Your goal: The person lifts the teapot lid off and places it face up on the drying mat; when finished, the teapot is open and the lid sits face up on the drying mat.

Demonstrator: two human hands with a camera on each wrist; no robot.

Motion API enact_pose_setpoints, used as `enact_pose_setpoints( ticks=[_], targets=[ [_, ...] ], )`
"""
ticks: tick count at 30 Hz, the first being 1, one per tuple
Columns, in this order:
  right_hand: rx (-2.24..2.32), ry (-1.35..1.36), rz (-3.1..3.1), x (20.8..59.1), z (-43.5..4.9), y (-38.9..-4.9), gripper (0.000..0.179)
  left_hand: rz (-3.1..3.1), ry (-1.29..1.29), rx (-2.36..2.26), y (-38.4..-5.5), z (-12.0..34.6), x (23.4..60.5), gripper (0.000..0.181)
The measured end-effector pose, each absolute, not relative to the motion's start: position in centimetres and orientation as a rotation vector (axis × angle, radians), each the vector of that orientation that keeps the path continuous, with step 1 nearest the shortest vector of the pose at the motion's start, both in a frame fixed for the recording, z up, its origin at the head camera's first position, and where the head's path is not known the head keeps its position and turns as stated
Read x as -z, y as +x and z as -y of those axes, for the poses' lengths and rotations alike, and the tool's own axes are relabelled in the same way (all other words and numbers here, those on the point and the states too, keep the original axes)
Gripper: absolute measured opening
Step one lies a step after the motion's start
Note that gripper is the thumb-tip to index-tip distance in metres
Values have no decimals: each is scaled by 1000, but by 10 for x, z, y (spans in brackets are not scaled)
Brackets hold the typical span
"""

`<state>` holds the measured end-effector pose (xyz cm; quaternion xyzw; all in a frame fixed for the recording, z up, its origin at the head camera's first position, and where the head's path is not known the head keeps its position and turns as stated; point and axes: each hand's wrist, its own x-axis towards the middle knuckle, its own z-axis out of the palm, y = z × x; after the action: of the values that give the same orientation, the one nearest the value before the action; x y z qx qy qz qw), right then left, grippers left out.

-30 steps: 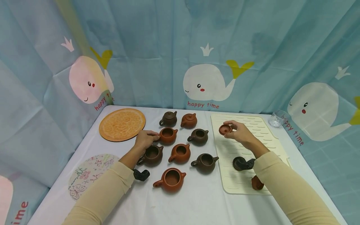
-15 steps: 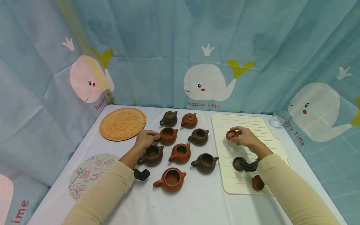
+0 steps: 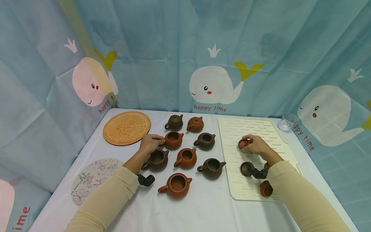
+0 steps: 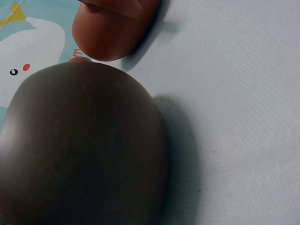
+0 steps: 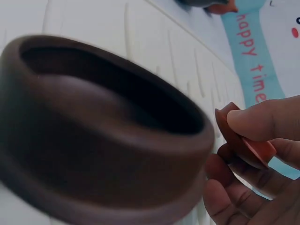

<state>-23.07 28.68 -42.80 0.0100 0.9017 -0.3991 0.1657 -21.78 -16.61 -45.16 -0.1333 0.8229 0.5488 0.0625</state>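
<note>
My left hand [image 3: 150,143] pinches the handle of a lidless reddish clay teapot [image 3: 173,140], which stands upright on the white cloth. A dark brown teapot [image 3: 157,160] sits just below that hand and fills much of the left wrist view as a rounded dark body [image 4: 84,145]. Over the cream ridged mat [image 3: 232,190], my right hand [image 3: 257,145] holds a small reddish teapot lid [image 3: 243,144], its hollow underside facing the head camera. In the right wrist view, thumb and fingers grip this lid [image 5: 243,143] by its edge. A dark lid [image 5: 117,159] looms close to that camera.
On the mat also lie a dark lid [image 3: 246,169] and a reddish lid [image 3: 266,188]. Several lidless teapots, such as a reddish one [image 3: 177,185], fill the middle. Two lidded teapots [image 3: 195,124] stand behind. A round orange mat [image 3: 126,128] and a glass [image 3: 285,123] are farther back.
My right hand has moved right and nearer to me with the reddish lid, turning it slightly. A further reddish lid now shows beside the right sleeve. My left hand stays on the handle.
</note>
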Motion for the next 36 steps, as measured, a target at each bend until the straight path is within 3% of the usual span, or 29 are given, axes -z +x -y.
enact_pose_setpoints(
  ticks=[36],
  targets=[
    [1106, 0, -2546, 430, -302, -228, 73, -2502, -429, -1626, -220, 164, 446, 16]
  ],
)
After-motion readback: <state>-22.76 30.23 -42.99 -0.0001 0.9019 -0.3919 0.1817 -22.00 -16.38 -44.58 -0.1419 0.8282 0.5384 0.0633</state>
